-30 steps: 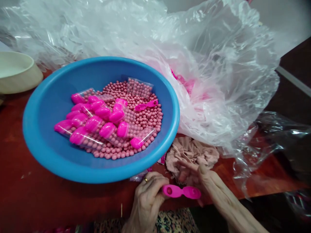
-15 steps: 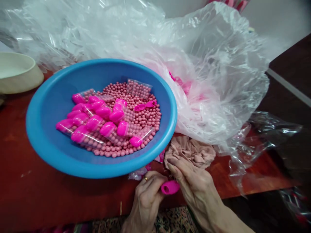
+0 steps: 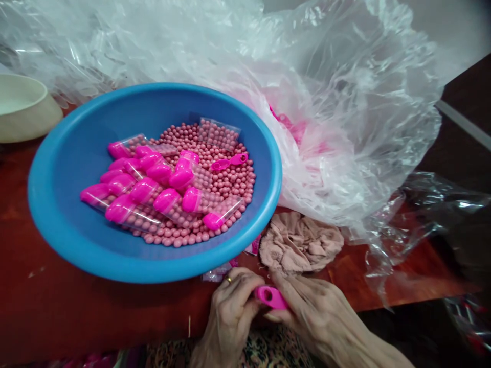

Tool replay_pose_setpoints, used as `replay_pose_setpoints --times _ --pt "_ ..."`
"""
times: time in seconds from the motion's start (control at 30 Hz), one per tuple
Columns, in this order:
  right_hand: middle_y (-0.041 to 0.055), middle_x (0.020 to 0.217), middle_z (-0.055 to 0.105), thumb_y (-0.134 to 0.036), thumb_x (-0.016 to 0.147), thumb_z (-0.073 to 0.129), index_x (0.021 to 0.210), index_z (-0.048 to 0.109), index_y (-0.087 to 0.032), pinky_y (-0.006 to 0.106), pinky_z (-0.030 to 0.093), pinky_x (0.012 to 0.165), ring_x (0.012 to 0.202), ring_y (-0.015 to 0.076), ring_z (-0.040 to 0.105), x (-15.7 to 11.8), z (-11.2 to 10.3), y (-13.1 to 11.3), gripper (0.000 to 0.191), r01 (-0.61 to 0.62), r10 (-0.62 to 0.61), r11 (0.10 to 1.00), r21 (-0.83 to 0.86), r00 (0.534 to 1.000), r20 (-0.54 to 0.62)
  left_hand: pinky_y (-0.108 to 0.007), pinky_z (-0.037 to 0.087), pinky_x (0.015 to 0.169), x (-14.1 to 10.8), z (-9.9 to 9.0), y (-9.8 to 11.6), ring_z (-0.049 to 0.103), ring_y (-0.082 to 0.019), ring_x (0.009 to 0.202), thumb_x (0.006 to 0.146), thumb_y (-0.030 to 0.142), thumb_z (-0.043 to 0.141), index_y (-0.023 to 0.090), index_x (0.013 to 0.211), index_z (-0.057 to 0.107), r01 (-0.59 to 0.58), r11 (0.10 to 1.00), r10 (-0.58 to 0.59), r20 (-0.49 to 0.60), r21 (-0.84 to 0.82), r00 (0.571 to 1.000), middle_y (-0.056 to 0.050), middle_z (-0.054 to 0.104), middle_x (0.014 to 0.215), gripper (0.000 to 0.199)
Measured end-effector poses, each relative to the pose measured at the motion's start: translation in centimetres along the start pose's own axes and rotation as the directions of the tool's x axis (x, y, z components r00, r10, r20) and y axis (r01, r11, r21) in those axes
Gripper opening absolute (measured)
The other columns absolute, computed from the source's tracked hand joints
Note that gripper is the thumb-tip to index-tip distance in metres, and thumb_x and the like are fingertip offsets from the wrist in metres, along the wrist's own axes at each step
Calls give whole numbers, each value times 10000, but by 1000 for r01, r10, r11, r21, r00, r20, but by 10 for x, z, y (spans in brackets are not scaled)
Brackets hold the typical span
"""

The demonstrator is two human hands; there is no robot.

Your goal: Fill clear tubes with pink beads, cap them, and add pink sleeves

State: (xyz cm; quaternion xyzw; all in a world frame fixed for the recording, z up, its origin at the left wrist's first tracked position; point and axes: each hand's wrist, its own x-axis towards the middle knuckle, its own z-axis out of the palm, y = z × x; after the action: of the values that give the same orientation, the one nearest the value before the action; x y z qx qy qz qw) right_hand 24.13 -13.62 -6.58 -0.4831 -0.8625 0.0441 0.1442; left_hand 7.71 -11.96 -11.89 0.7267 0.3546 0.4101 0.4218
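My left hand (image 3: 230, 317) and my right hand (image 3: 318, 319) meet at the table's near edge, both gripping a bright pink plastic capsule (image 3: 270, 297), its far end partly hidden by my right fingers. Just beyond them stands a wide blue plastic basin (image 3: 49, 204). It holds a heap of small pink beads (image 3: 226, 186), several clear bags (image 3: 218, 134) of beads, and several pink capsules in clear sleeves (image 3: 141, 191). An open pink two-cup piece (image 3: 229, 161) lies on the beads.
A large crumpled clear plastic bag (image 3: 345, 128) with pink items inside fills the back right. Crumpled beige fabric (image 3: 301, 243) lies next to my right hand. A cream bowl (image 3: 19, 107) stands at far left on the red-brown table (image 3: 76, 306). Dark plastic (image 3: 441, 204) hangs at right.
The pink piece, long and open with two cups a second ago, now looks folded into a short capsule. My right hand has closed over its end.
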Motion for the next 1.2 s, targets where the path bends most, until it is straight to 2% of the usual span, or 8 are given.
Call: replay_pose_setpoints --times 0.17,0.27,0.4,0.67,0.83,0.93,1.03,1.2 --pt "4 575 574 -384 980 218 786 496 -166 228 393 380 427 120 548 1 -3 7 403 -46 25 996 83 971 236 -254 491 703 0 -1 1 594 -181 788 905 226 476 125 908 615 -11 1000 11 14 10 1000 -74 698 806 171" --pt "11 573 561 -353 980 202 864 515 -145 273 373 380 410 149 529 -3 -4 4 394 53 -17 991 -121 959 284 -256 492 710 2 -1 1 593 -182 795 904 208 478 121 930 620 -17 1000 17 9 3 1000 -79 704 817 169" --pt "74 562 576 -145 936 178 961 570 -67 294 354 392 426 180 539 -4 -12 -6 400 202 -39 870 -449 937 346 -257 493 697 3 -3 0 589 -180 782 887 223 509 122 945 624 -33 999 33 18 -20 999 -74 702 806 164" --pt "104 531 557 -35 719 351 1028 578 43 299 373 386 414 213 526 -1 -10 -6 392 279 -53 755 -594 928 368 -282 447 723 -1 -2 1 549 -183 811 895 167 497 145 964 601 89 988 -77 95 -129 992 -64 665 853 127" --pt "188 750 668 -20 828 208 1006 590 20 382 530 625 672 257 648 7 -9 0 424 234 -134 861 -452 961 244 -304 424 728 1 -5 7 534 -197 806 874 122 499 137 906 603 133 975 -115 111 -176 987 -74 651 834 110" --pt "178 861 689 -135 938 143 1051 575 -12 385 539 758 810 252 661 8 -7 4 464 136 -91 952 -274 981 171 -306 424 709 4 -5 9 535 -201 785 863 114 497 128 878 603 95 978 -79 92 -187 993 -75 646 792 108" --pt "165 924 678 -237 976 162 1223 463 -12 299 554 739 843 207 655 2 -3 5 450 -14 15 1000 -11 991 135 -311 430 709 5 -6 10 541 -207 787 856 110 492 126 878 601 77 980 -62 84 -185 994 -74 642 784 112" --pt "72 818 598 -152 941 251 1415 269 -129 260 538 629 720 162 606 -9 0 6 476 -97 12 952 289 960 281 -301 459 695 4 -5 9 570 -205 768 884 181 484 131 790 597 120 987 -113 77 -102 991 -80 637 756 155"
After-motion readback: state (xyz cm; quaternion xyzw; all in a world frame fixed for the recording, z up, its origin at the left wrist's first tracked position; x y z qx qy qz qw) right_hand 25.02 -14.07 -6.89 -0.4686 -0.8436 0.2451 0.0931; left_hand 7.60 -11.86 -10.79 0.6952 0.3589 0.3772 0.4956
